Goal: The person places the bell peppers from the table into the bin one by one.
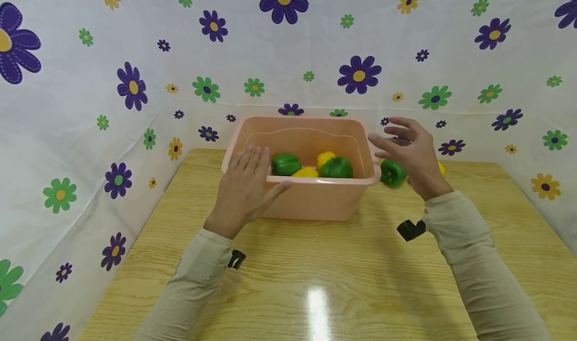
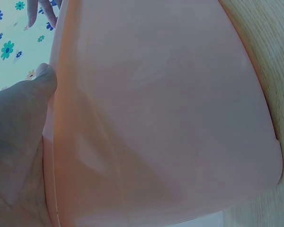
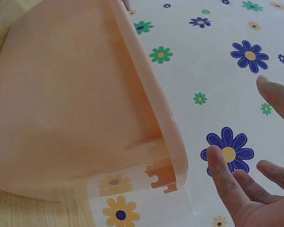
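A pink plastic bin (image 1: 311,201) stands on the table with bell peppers inside: a green one (image 1: 286,164) at left, a second green one (image 1: 337,167) at right, and two yellow ones, one behind (image 1: 325,157) and one low at the front (image 1: 306,172). My left hand (image 1: 243,191) lies over the bin's front left rim, fingers straight and thumb spread along the edge. Raised beside the bin's right end, my right hand (image 1: 410,150) holds nothing, its fingers apart and loosely bent. Beyond it, a green bell pepper (image 1: 392,173) sits on the table.
Partly hidden behind my right hand is something yellow (image 1: 441,168) on the table. The wooden table (image 1: 288,276) meets a white flowered cloth (image 1: 306,45) behind and at both sides. Dark wrist mounts (image 1: 411,229) hang under both sleeves.
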`<state>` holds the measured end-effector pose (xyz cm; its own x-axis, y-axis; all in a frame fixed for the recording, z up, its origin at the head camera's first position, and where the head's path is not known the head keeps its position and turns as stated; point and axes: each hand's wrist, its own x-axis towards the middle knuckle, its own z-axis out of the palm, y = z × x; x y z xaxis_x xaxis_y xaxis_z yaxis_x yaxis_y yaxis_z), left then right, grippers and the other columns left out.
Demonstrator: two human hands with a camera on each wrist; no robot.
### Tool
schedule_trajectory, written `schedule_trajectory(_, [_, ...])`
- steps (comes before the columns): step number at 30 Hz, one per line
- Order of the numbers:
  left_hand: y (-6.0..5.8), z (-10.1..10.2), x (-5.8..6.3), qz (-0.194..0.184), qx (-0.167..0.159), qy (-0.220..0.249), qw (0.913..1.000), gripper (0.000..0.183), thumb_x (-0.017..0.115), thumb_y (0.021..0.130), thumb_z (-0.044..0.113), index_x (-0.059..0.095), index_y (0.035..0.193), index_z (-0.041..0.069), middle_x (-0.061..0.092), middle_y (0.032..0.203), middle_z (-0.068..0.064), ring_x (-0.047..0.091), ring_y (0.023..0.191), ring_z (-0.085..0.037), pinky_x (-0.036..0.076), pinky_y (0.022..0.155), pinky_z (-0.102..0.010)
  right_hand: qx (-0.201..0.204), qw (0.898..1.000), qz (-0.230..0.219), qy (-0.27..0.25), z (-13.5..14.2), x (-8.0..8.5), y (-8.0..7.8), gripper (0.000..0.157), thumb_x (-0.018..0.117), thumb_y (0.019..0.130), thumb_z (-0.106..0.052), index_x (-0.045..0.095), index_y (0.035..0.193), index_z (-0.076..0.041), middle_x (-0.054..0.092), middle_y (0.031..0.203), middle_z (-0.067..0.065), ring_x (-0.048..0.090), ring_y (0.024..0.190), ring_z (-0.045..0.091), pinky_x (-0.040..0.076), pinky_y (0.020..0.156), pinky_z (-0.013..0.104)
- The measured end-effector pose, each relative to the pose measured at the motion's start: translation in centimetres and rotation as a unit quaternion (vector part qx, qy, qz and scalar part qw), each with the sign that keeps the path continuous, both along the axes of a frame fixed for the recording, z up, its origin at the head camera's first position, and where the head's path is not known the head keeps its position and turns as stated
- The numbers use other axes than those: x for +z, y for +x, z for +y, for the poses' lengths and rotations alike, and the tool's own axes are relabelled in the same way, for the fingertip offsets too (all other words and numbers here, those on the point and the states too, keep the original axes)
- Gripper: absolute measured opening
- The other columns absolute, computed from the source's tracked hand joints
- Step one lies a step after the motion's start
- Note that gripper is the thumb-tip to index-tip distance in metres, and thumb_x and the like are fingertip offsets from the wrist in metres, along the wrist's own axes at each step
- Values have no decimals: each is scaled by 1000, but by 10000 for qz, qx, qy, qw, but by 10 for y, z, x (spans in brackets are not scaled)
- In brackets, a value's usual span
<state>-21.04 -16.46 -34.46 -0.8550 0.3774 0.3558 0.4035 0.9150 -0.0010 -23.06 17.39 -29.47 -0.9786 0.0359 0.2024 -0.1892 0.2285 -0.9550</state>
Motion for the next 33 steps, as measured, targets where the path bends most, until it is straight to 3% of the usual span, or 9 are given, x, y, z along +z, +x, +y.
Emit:
schedule_trajectory(10, [0,1,1,-113,15,48,9999,94,44,98,69,29,157,-2,31,161,-21,23,152,-36,12,125,-47,-137,9999,-46,15,6,0,0,83,78,90,-40,36,154,-9,46,146,20,50,129,35,60,76,24])
schedule_trajectory(24, [0,0,1,-101,32,-5,9999,95,43,98,69,28,158,-2,30,161,-22,24,151,-37,14,125,-49,-280,9996,-62,-5,16,1,-2,82,77,90,-42,37,154,-9,47,144,18,52,125,32,59,79,22])
schedule_trajectory(29, [-1,0,1,-47,15,-28,10000,94,43,98,69,28,158,-3,31,161,-22,25,151,-37,16,125,-49,-376,9991,-108,160,19,0,-5,85,76,89,-48,37,154,-10,47,146,17,52,125,31,57,86,24])
schedule_trajectory(33, [0,1,2,-116,40,-20,9999,95,43,98,70,27,158,-2,30,161,-22,23,152,-37,14,125,-49,-466,9981,-207,336,23,-3,-9,87,75,88,-51,36,155,-9,45,149,17,50,128,33,55,97,35])
